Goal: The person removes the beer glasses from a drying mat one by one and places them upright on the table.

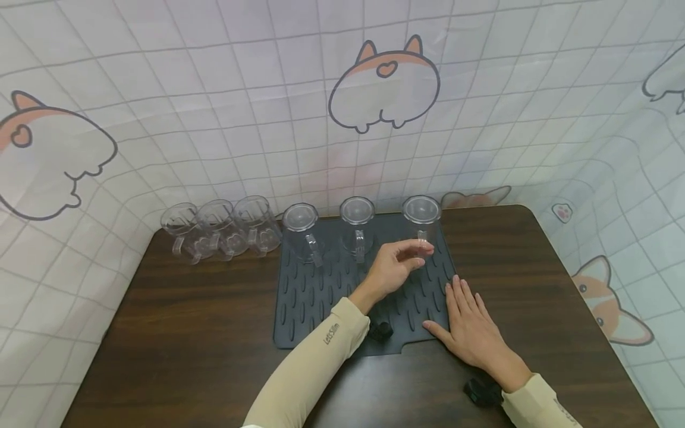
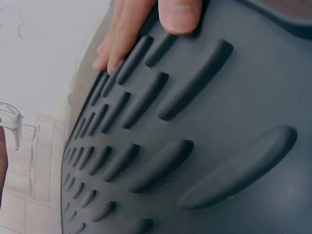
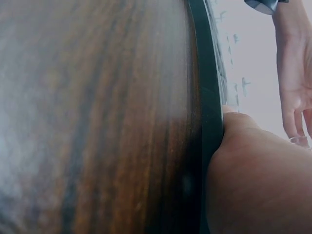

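My left hand (image 1: 395,267) reaches across the dark ridged drying mat (image 1: 321,300) to the rightmost clear glass mug (image 1: 421,214). Its curved fingers overlap the mug's handle, with the thumb just below, and hold it there. This mug stands bottom-up on the mat, beside two more glass mugs: the middle one (image 1: 357,213) and the left one (image 1: 301,219). My right hand (image 1: 471,327) lies flat with fingers spread along the mat's right edge, its thumb (image 2: 179,19) over the mat. In the right wrist view the left hand (image 3: 295,73) hangs over the mug, fingers pointing down.
Another three glass mugs stand close together on the wooden table (image 1: 203,321) left of the mat, such as the outer one (image 1: 182,220). A white tiled-pattern cloth (image 1: 289,142) with cartoon dogs rises right behind the mugs and along both sides.
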`<state>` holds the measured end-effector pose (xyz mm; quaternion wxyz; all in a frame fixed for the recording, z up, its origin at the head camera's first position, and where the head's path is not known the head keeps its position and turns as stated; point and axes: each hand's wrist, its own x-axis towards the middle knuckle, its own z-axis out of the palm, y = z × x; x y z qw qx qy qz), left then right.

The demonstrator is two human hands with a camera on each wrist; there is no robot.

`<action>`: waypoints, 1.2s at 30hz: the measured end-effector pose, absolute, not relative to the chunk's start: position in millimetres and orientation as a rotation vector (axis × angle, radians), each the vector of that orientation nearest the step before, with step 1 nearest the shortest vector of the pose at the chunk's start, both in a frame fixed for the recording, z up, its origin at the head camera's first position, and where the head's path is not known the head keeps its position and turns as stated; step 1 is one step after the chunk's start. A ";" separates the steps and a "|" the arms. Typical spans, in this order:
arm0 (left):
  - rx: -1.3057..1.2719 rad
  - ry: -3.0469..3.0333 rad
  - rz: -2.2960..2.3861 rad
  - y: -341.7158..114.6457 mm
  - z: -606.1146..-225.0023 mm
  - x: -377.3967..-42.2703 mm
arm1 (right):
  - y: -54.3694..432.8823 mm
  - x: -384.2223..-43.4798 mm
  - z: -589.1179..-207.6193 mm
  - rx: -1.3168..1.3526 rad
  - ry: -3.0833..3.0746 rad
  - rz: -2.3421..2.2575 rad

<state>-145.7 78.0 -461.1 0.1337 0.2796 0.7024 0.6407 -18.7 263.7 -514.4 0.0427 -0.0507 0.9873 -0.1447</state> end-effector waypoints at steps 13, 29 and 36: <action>0.861 1.993 1.863 73.5 -447.6 -133.5 | 264.0 -21.4 -510.7 -0.173 3.011 -0.393; 0.916 2.041 1.809 64.1 -430.0 -113.6 | 265.9 -23.6 -510.0 -0.194 3.001 -0.399; 0.891 2.031 1.769 54.4 -425.4 -104.5 | 265.6 -24.6 -510.7 -0.196 3.003 -0.395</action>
